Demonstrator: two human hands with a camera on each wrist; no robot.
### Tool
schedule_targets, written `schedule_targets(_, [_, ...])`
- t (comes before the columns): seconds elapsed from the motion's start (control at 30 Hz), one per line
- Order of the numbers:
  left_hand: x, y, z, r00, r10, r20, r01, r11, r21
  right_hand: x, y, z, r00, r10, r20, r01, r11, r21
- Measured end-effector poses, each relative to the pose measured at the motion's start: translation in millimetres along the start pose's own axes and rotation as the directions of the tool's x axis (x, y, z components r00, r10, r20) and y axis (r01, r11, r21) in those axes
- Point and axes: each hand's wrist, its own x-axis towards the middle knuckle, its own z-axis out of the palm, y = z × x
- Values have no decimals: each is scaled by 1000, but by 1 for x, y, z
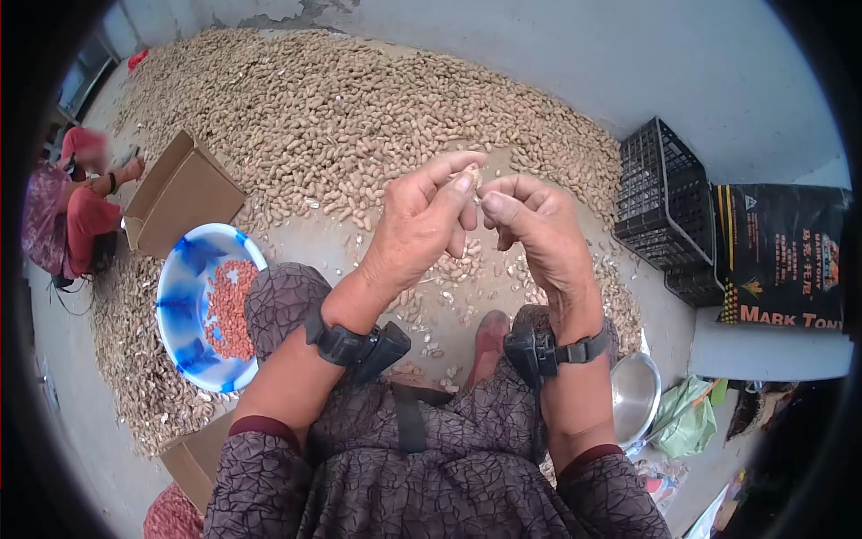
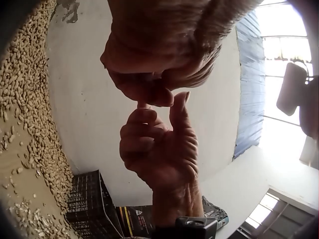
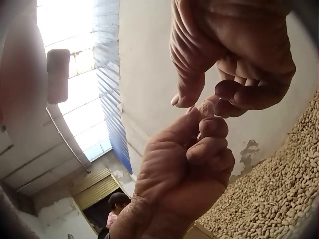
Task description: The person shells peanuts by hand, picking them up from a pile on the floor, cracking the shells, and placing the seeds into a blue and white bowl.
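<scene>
In the head view my left hand (image 1: 415,220) pinches a peanut (image 1: 473,176) between thumb and fingertips, raised over the floor in front of my knees. The right wrist view shows the pale peanut (image 3: 207,107) poking out from the left hand's fingertips. My right hand (image 1: 539,225) is close on the right, its fingers bent and its fingertips beside the peanut. A gap shows between the right thumb (image 2: 180,112) and index finger in the left wrist view. Much of the peanut is hidden by the fingers.
A large heap of unshelled peanuts (image 1: 359,117) spreads along the wall. A blue-white basin (image 1: 180,305) holds reddish kernels, beside a cardboard box (image 1: 180,193). At right are black crates (image 1: 646,180), a printed black bag (image 1: 790,251) and a metal bowl (image 1: 636,395). Another person (image 1: 67,207) sits at left.
</scene>
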Motion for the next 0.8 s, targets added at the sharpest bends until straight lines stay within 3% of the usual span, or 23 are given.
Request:
schedule_targets(0.07, [0, -6, 7, 987, 160, 22, -161, 972, 172, 3, 4, 6, 999, -42, 12, 41, 998, 52])
schedule_targets(0.17, [3, -10, 8, 978, 207, -1, -204, 965, 165, 7, 4, 13, 999, -9, 50, -3, 975, 222])
schedule_targets(0.33, [2, -11, 8, 951, 307, -34, -298, 941, 161, 12, 2, 17, 998, 17, 62, -34, 957, 287])
schedule_targets(0.47, [1, -11, 8, 955, 291, -53, -278, 944, 178, 16, 4, 20, 998, -17, 57, -2, 951, 309])
schedule_targets(0.67, [8, -26, 12, 895, 407, -184, -372, 907, 196, 20, 11, 31, 998, -41, -46, 54, 939, 339])
schedule_targets(0.8, [13, -33, 10, 908, 325, -264, -292, 944, 155, 25, 22, 39, 991, -78, -113, 114, 927, 357])
